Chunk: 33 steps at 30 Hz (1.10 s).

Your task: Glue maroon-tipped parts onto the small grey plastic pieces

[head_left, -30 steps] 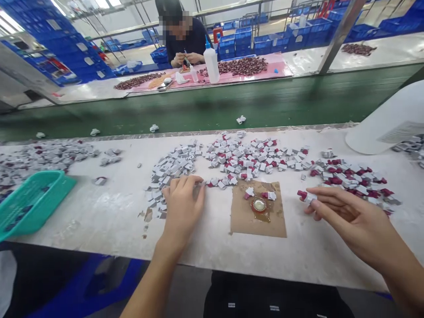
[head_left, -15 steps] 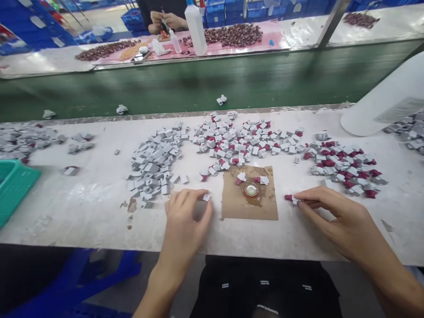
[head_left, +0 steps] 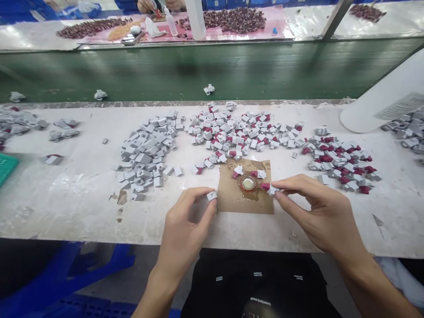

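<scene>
Maroon-and-grey piece [head_left: 272, 190]: pinched at its grey end by the right hand [head_left: 321, 212], over the right edge of the cardboard [head_left: 228, 201]; its maroon end points toward the round dish [head_left: 247, 183]; contact with the dish cannot be told
Grey block [head_left: 212, 195]: gripped between thumb and index finger of the left hand [head_left: 185, 221], beside the cardboard's left edge
Dish care: a light, steady pinch on the grey end would probably serve best; fingertips should stay out of the wet patch [head_left: 253, 196], since liquid could make either part slip
Two loose pieces [head_left: 237, 170]: lying just behind the dish; a low approach from the side would likely avoid nudging them
Right-hand pose: index finger above, thumb below, forearm slanting in from the lower right
Left-hand pose: finger and thumb curved around a gap, forearm rising from the lower left
</scene>
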### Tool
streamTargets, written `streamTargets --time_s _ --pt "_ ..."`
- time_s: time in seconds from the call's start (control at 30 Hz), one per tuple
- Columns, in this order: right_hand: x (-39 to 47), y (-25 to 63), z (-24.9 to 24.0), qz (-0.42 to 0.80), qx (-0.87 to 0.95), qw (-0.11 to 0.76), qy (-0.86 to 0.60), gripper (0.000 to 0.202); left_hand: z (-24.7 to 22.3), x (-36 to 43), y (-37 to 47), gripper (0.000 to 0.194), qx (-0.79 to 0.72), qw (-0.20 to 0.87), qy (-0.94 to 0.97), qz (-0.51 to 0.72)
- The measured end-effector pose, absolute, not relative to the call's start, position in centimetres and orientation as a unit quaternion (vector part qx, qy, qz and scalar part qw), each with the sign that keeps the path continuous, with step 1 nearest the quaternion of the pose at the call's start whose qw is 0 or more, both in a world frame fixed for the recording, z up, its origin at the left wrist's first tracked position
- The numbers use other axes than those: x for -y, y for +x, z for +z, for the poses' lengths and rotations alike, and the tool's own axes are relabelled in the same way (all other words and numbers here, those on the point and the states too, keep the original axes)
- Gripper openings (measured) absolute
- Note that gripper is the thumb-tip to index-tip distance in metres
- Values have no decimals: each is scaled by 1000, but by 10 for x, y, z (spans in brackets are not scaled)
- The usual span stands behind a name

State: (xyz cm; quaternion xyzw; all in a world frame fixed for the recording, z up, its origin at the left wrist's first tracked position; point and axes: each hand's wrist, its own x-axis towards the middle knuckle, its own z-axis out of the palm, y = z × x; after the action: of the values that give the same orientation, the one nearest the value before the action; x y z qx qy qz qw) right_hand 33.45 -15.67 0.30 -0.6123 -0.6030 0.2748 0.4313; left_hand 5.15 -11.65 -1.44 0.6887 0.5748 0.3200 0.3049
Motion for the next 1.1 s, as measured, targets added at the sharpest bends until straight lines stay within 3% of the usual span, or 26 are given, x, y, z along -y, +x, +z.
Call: streamTargets --time_s 0.5,0.63,0.83,1.1 --pt "140 317 6 261 639 425 -586 16 -5 111 80 13 -499 484 604 390" --pt "140 319 8 336 554 478 -594 11 1 106 88 15 -488 510 594 385" --pt "137 319 7 523 365 568 -520 22 14 96 114 14 -425 607 539 401" --pt "139 320 7 549 341 573 -504 22 20 91 129 12 -393 642 536 383"
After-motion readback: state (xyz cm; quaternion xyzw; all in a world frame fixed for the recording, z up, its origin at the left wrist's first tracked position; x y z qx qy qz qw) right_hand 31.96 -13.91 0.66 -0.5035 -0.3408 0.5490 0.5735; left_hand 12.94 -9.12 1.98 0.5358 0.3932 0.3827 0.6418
